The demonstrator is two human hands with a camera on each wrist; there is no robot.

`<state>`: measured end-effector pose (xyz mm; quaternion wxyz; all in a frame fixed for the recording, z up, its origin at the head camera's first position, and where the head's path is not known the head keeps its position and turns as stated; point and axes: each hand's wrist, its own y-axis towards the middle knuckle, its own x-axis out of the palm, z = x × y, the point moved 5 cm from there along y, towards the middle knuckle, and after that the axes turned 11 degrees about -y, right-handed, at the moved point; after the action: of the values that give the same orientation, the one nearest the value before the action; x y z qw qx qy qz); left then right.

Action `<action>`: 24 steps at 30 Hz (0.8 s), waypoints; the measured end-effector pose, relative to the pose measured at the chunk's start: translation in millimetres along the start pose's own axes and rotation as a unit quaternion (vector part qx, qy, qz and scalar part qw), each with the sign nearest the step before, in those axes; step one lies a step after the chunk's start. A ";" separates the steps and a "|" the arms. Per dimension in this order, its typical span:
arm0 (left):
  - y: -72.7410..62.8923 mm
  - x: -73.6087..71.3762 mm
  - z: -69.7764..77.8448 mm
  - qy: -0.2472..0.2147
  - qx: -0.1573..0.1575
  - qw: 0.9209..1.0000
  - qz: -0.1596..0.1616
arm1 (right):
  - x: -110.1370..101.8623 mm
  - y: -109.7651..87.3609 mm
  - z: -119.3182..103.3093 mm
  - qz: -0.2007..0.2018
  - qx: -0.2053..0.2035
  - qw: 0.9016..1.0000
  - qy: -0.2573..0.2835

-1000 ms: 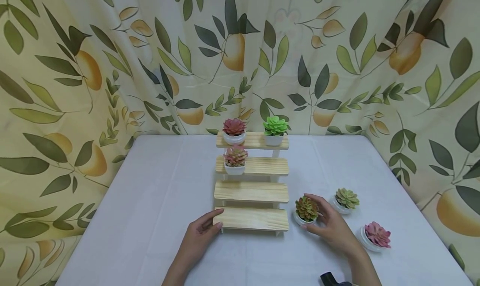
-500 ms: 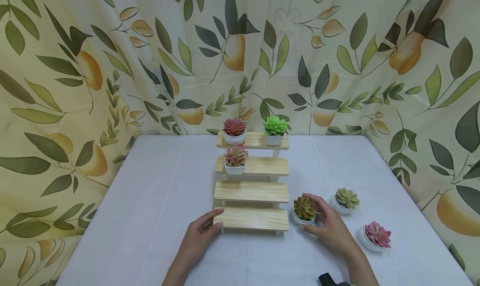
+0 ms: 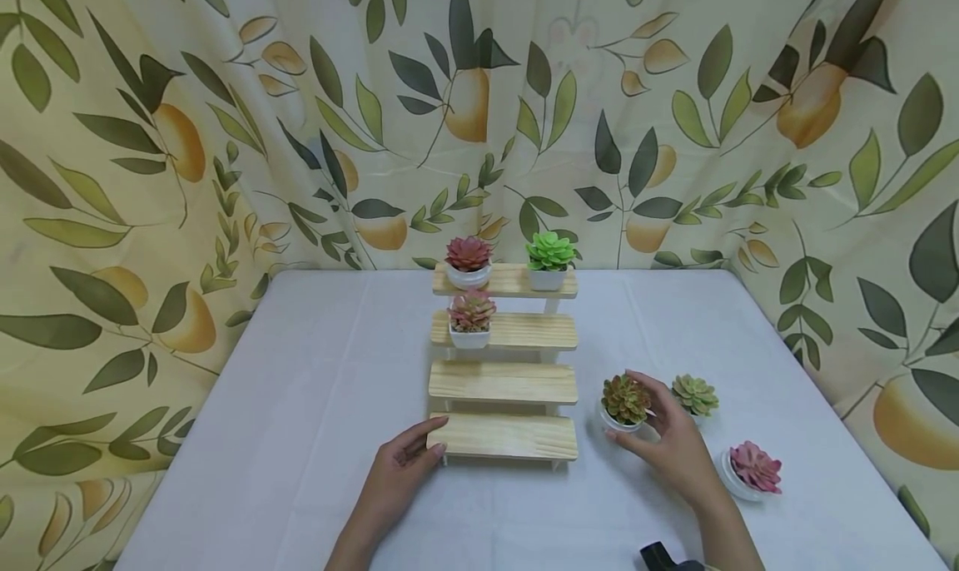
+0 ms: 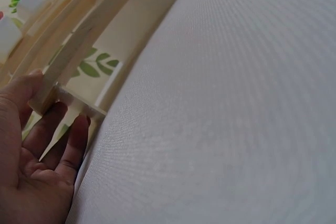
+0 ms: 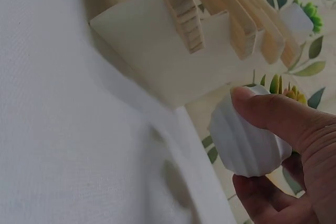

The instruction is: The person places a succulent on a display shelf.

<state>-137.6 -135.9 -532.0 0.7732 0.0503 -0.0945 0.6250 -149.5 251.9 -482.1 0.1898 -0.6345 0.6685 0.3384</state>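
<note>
From my distance I see the right hand (image 3: 670,450) holding a small brown-green plant (image 3: 625,399) by its white pot (image 5: 249,135). The thumb is on one side of the pot and the curled fingers are on the other. This plant is to the right of the wooden stand (image 3: 502,382), near the lower two shelves but not touching them. In the right wrist view, a strip of the curtain (image 3: 300,96) shows between the ribbed pot and the white cloth (image 3: 300,404), so the pot appears to me lifted from the table.

The left hand (image 3: 397,475) grips the left end of the lowest shelf (image 3: 513,438) between thumb and fingers; in the left wrist view I notice some fingertips beside the leg under it.

Just behind the right hand I find a pale green plant (image 3: 695,394), its pot partly covered by this hand. A pink plant (image 3: 755,467) sits on the cloth to the right of the forearm, leaning out of its white pot.

On the top shelf (image 3: 509,280) I see a dark red plant (image 3: 469,255) at the left and a bright green plant (image 3: 550,251) at the right. A reddish plant (image 3: 471,311) stands at the left of the second shelf (image 3: 535,331). Close to the right wrist is a black object (image 3: 663,557), cut by the lower edge of my head view.
</note>
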 end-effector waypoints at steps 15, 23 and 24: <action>0.1 -0.1 0.4 0.007 0.006 1.000 -0.002 | -18.4 15.1 -34.9 0.057 -0.031 0.998 -0.013; 0.9 0.1 -1.2 0.005 -0.002 1.000 -0.002 | -26.1 26.9 -63.8 0.060 -0.060 0.996 -0.003; 0.8 0.1 -1.1 0.007 0.000 1.000 -0.003 | -26.6 29.0 -66.9 0.060 -0.063 0.996 -0.005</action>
<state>-138.2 -135.4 -533.1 0.7756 0.0461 -0.0893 0.6232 -162.8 223.7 -411.0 0.1323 -0.6021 0.6815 0.3943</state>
